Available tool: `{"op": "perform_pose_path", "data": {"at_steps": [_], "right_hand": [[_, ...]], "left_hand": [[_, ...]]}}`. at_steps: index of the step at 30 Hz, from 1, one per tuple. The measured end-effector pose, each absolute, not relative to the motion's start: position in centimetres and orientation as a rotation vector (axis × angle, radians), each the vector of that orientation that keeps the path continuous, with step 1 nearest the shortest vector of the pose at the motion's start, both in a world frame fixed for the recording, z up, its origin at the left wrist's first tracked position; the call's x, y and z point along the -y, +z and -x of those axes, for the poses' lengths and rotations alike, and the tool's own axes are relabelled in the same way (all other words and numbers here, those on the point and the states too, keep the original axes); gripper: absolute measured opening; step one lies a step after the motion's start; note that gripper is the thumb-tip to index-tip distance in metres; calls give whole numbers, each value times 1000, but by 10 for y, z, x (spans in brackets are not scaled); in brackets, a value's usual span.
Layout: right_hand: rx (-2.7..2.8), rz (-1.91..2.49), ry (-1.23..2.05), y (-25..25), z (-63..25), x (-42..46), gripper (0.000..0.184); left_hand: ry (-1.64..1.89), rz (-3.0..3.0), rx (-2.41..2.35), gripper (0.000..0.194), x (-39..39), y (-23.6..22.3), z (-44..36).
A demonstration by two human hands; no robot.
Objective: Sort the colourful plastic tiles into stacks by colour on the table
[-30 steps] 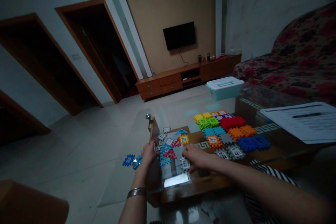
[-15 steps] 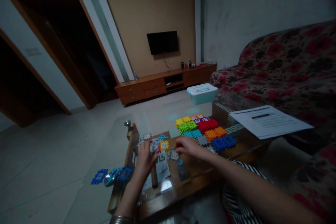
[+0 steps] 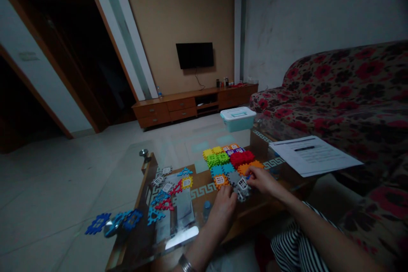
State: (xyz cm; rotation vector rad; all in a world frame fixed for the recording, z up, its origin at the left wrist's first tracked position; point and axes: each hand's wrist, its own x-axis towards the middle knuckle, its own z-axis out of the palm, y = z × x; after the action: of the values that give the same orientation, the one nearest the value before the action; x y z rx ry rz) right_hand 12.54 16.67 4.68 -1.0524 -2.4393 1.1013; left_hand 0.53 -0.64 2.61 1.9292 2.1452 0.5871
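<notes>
Left grip (image 3: 222, 213) is open, its fingers loosely curled and empty, resting just beside an orange window tile (image 3: 220, 180). Right grip (image 3: 263, 180) is nearly closed, thumb and fingers pinched on a gray window tile (image 3: 242, 184) with a white frame, at the near edge of the colored rows.

Going left to right along the glass-topped counter (image 3: 204, 190), blue waffle tiles (image 3: 98, 223) lie near the left side, then blue and red triangle tiles (image 3: 164, 204) beside a yellow window tile (image 3: 186, 182). Next come the two tiles by the grips, then rows of red and green tiles (image 3: 242, 158), with papers (image 3: 312, 155) further right.

Gray window tile looks light and fairly stiff, with perhaps a little give. Its notched edges should offer a secure pinch, best taken at the rim rather than across the thin window bars. It is roughly square, with no clear long axis. It seems tilted, its arched window top toward the far side, though the fingers hide part of it.
</notes>
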Motion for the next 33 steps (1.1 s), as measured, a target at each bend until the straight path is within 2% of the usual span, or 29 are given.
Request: {"op": "perform_pose_path", "data": {"at_steps": [10, 13, 17, 20, 26, 30, 33], "right_hand": [[2434, 995, 1330, 49, -114, -148, 24], [2417, 1040, 1474, 48, -107, -139, 25], [2425, 1088, 1508, 48, -100, -129, 25], [2490, 1103, 1416, 49, -100, -125, 24], [2688, 1016, 925, 51, -105, -128, 19], [2723, 929, 928, 50, -107, -128, 25], [2706, 897, 1053, 48, -106, -124, 30]], "left_hand": [[400, -1836, -2441, 26, 17, 27, 3], [367, -1723, -2477, 32, 23, 37, 4], [331, -1604, -2493, 37, 26, 41, 2], [293, -1572, -2485, 38, 26, 41, -3], [301, -1554, -2471, 41, 26, 45, -11], [287, -1538, -2478, 41, 25, 47, -11], [276, -1514, -2469, 38, 24, 49, -10]]}}
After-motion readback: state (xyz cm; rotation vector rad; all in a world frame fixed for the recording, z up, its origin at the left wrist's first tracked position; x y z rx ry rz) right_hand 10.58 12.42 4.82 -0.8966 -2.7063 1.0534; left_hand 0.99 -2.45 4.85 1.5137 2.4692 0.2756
